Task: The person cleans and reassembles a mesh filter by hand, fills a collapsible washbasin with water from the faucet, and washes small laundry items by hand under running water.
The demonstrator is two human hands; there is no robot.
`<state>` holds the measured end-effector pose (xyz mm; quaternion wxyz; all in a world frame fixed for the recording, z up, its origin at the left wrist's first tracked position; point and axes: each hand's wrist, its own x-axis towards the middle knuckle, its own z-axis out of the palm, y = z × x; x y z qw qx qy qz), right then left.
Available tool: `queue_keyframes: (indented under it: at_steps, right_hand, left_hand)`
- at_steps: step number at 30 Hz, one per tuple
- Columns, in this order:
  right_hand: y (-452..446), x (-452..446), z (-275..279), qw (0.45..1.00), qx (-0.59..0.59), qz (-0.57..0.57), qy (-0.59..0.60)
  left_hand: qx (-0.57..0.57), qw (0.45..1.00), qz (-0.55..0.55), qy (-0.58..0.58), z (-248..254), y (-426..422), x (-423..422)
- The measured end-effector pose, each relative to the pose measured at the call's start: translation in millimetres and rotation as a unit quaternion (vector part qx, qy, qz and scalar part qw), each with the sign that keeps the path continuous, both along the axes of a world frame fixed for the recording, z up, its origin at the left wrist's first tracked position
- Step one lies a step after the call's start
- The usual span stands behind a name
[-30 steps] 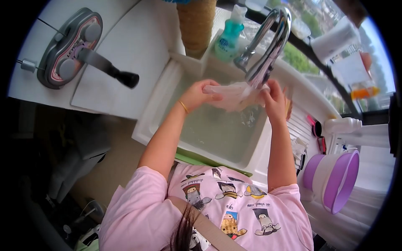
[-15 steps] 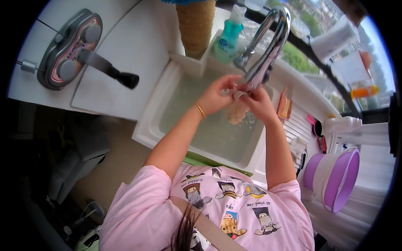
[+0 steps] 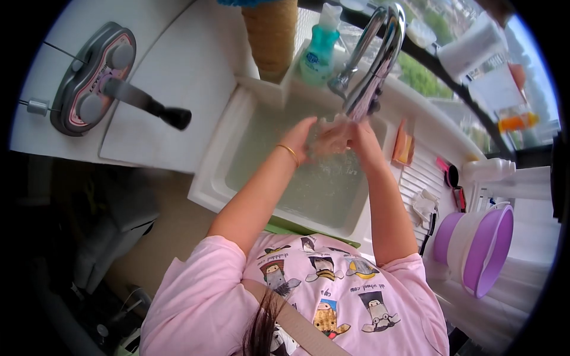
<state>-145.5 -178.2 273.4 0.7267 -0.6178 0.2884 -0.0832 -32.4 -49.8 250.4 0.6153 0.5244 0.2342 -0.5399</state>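
Both hands are over the sink [image 3: 205,181], just below the chrome faucet [image 3: 373,77], and water runs between them. My left hand [image 3: 301,137], with a gold bracelet at the wrist, is at the left edge of a thin, pale, translucent cloth [image 3: 332,139]. The cloth is bunched and blurred by motion. On its right side, my right hand [image 3: 361,137] grips it under the spout, its fingertips partly hidden. Cloudy water [image 3: 314,184] fills the basin below, rippled near the hands.
A teal soap bottle [image 3: 320,50] and a cone-shaped brown object [image 3: 271,41] stand behind the sink. An orange packet [image 3: 404,147] lies on the ribbed drainboard at right, a purple and white bucket [image 3: 484,249] beyond it. A grey device with a lever [image 3: 98,83] is at left.
The cloth was stretched wide, then gathered between both hands. Now my hands are a little farther apart with it spread between them under the water. The view has shifted slightly.
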Motion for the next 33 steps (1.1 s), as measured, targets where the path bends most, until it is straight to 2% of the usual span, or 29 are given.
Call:
queue_keyframes:
  at_steps: [1,2,3,5,6,7,8,10,12,13,14,15,16,17,18,19,20,22,23,24,26,27,28,30,31,33]
  right_hand:
    - [8,4,2,0.997,-0.002,0.056,-0.044]
    - [24,4,3,0.998,-0.022,0.040,-0.048]
    - [47,4,8,0.997,-0.043,0.024,-0.053]
    - [79,0,5,0.986,-0.142,0.067,-0.056]
    - [90,-2,3,0.986,-0.143,0.064,-0.058]
    - [98,-4,0,0.947,-0.303,0.079,-0.076]
    - [102,-5,-6,0.883,-0.452,0.091,-0.088]
    - [97,-8,-30,0.864,-0.489,0.075,-0.094]
    - [79,-6,-47,0.810,-0.580,0.049,-0.077]
    - [68,-2,-54,0.824,-0.566,0.025,-0.008]
    - [56,2,-61,0.835,-0.547,0.000,0.063]
    - [36,3,-72,0.849,-0.521,-0.033,0.084]
    - [19,4,-80,0.861,-0.493,-0.069,0.102]
    - [11,4,-80,0.863,-0.490,-0.071,0.102]
    - [6,4,-78,0.864,-0.495,-0.067,0.070]
    - [5,5,-73,0.864,-0.499,-0.060,0.039]
    - [12,6,-61,0.865,-0.497,-0.056,0.040]
    - [32,8,-35,0.969,-0.242,-0.007,-0.038]
    - [34,6,-47,0.985,-0.165,0.018,-0.038]
    - [37,4,-41,0.986,-0.164,0.019,-0.039]
    - [45,-4,-15,0.963,-0.232,0.106,-0.090]
    - [42,-11,-8,0.971,-0.164,0.153,-0.084]
    - [37,-15,-9,0.971,-0.163,0.155,-0.084]
    - [23,-26,-12,0.992,-0.007,0.081,-0.093]
    - [11,-26,-23,0.993,-0.006,0.081,-0.091]
    - [-14,-20,-62,0.968,0.147,-0.127,-0.161]
  left_hand:
    - [0.001,1.000,-0.001,0.000,-10,0,-4]
    - [-0.158,0.986,-0.016,0.060,-30,2,-8]
    - [-0.312,0.942,-0.032,0.118,-49,2,-11]
    - [-0.323,0.939,-0.037,0.115,-70,0,-15]
    - [-0.334,0.935,-0.039,0.114,-83,-3,-15]
    - [-0.359,0.925,-0.051,0.110,-95,-9,-13]
    - [-0.359,0.925,-0.056,0.110,-109,-11,-17]
    - [-0.452,0.873,0.022,0.180,-116,-5,-38]
    - [-0.411,0.890,0.071,0.183,-124,-11,-42]
    - [-0.390,0.897,0.095,0.183,-105,-12,-44]
    - [-0.232,0.967,0.031,0.098,-87,-2,-42]
    - [-0.419,0.887,0.001,0.196,-146,3,-33]
    - [-0.417,0.888,-0.001,0.194,-143,2,-31]
    - [-0.334,0.934,0.015,0.123,-134,2,-32]
    - [-0.248,0.967,0.034,0.051,-119,2,-32]
    - [-0.209,0.974,-0.048,0.066,-67,13,-22]
    - [-0.207,0.975,-0.044,0.068,-46,13,-20]
    - [-0.146,0.985,0.002,0.089,-28,12,-15]
    - [-0.242,0.962,0.039,0.117,-35,12,-15]
    - [-0.241,0.963,0.040,0.116,-49,9,-12]
    - [-0.378,0.924,-0.021,0.060,-78,3,-3]
    - [-0.312,0.948,-0.002,0.058,-70,5,-2]
    - [-0.311,0.949,-0.001,0.058,-78,4,-2]
    - [-0.281,0.956,0.024,0.086,-94,-2,-7]
    - [-0.246,0.958,0.058,0.133,-77,-5,-11]
    - [-0.219,0.962,0.062,0.152,-51,-2,-25]
